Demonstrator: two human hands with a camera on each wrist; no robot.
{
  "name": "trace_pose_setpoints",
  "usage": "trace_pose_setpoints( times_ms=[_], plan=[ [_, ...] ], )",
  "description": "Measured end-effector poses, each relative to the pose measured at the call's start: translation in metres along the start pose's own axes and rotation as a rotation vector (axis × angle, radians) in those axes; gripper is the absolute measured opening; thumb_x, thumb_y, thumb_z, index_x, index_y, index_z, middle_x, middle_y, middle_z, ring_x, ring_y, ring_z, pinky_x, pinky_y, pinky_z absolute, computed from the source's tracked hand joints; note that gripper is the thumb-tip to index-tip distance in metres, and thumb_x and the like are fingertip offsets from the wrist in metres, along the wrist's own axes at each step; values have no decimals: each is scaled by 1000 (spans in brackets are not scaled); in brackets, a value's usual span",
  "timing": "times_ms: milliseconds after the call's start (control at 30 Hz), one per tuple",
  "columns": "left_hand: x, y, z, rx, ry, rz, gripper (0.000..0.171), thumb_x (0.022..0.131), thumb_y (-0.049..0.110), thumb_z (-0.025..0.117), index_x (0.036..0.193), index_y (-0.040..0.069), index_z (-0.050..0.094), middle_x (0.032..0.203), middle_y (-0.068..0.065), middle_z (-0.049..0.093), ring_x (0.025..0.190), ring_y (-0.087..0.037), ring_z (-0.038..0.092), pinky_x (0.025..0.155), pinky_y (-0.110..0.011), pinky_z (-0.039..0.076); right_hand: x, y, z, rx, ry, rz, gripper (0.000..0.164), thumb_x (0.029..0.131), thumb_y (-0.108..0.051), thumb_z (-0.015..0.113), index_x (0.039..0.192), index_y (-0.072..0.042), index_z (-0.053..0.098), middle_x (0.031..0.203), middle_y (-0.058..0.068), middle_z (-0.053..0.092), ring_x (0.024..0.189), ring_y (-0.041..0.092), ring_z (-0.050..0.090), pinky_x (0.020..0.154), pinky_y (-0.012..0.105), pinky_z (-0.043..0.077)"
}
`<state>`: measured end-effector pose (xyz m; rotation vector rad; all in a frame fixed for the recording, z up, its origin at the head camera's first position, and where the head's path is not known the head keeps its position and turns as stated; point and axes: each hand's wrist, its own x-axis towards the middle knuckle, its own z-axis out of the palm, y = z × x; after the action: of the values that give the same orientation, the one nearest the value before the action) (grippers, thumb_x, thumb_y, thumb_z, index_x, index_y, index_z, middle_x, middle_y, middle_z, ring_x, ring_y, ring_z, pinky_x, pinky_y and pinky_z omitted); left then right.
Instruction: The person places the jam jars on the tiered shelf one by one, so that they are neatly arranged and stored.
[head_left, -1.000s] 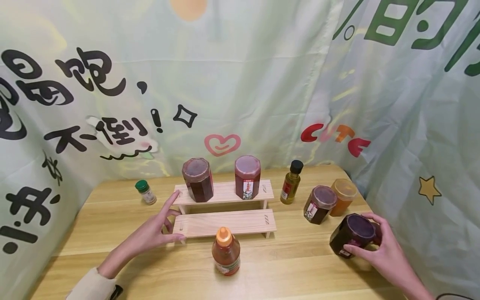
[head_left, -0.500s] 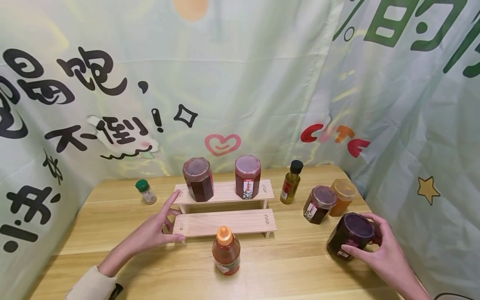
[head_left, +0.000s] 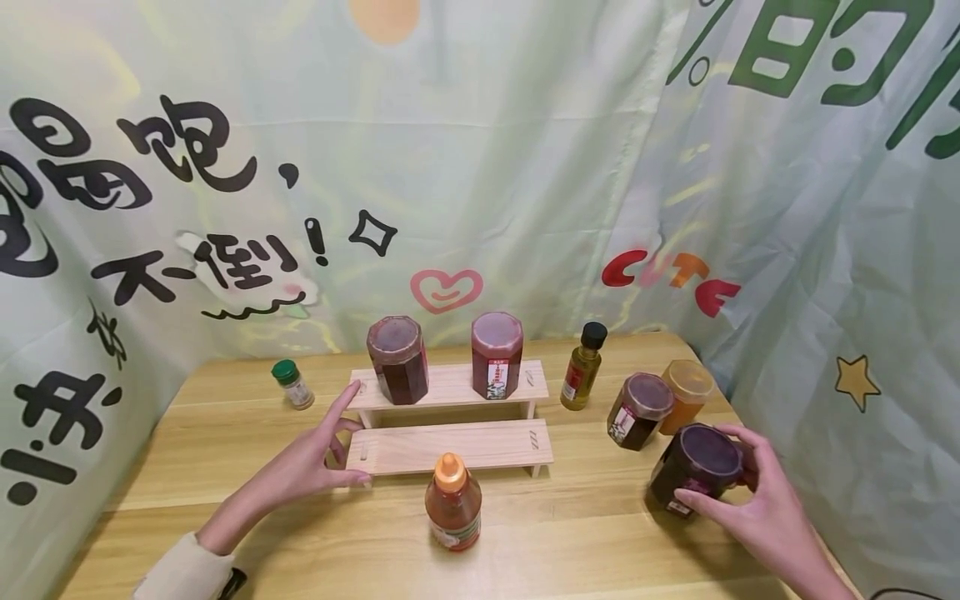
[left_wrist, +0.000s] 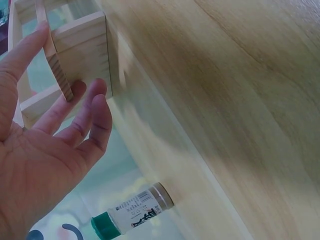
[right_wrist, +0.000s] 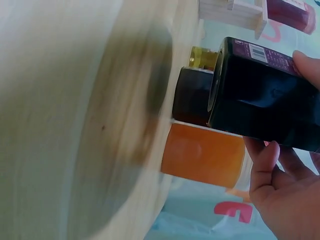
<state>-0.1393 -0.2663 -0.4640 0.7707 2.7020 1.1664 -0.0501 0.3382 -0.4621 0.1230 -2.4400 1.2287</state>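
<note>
My right hand [head_left: 757,508] grips a dark, many-sided jar [head_left: 696,475] by its right side, thumb in front and fingers behind. In the right wrist view the jar [right_wrist: 265,95] is off the table, its label with a barcode showing. At the left end of a two-step wooden stand [head_left: 450,447], my left hand [head_left: 307,467] spans both steps, index finger at the upper one and thumb at the lower front corner. The left wrist view shows the stand's plank end [left_wrist: 60,75] between thumb and fingers. Two dark red jars, one left [head_left: 399,367] and one right [head_left: 497,358], stand on the upper step.
A sauce bottle with an orange cap [head_left: 453,504] stands before the stand. Right of it are an oil bottle [head_left: 582,371], another dark jar [head_left: 636,417] and an amber jar [head_left: 686,396]. A green-capped shaker [head_left: 294,385] stands left. Printed cloth [head_left: 525,183] encloses the table.
My right hand has carried the dark jar slightly to the left and up. The left hand stays at the stand, and the other containers have not moved.
</note>
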Motion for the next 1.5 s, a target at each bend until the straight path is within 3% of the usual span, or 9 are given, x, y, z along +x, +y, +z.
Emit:
trace_pose_setpoints(
  times_ms=[700,1167,1500],
  plan=[
    [0,-3,1,11,-6,-13,135,85,26,98,177,24,0,136,-20,70,75,-10,65,65,-31,56,10,-36,14,24,-1,-68,107,62,5,106,153,-7,51,119,-10,69,99,3,65,85,10,47],
    [0,-1,0,3,-9,-29,134,87,29,97,177,27,-2,138,-23,69,75,-11,65,65,-32,56,25,-65,36,82,-43,-110,107,62,2,106,153,-11,52,119,0,70,102,7,66,87,14,48],
    [0,2,0,0,-9,-17,134,86,25,97,177,22,-1,136,-25,69,75,-12,66,64,-32,57,37,-79,55,122,-100,-161,106,63,-3,108,153,-13,52,124,3,69,109,8,64,89,16,47]
  ],
)
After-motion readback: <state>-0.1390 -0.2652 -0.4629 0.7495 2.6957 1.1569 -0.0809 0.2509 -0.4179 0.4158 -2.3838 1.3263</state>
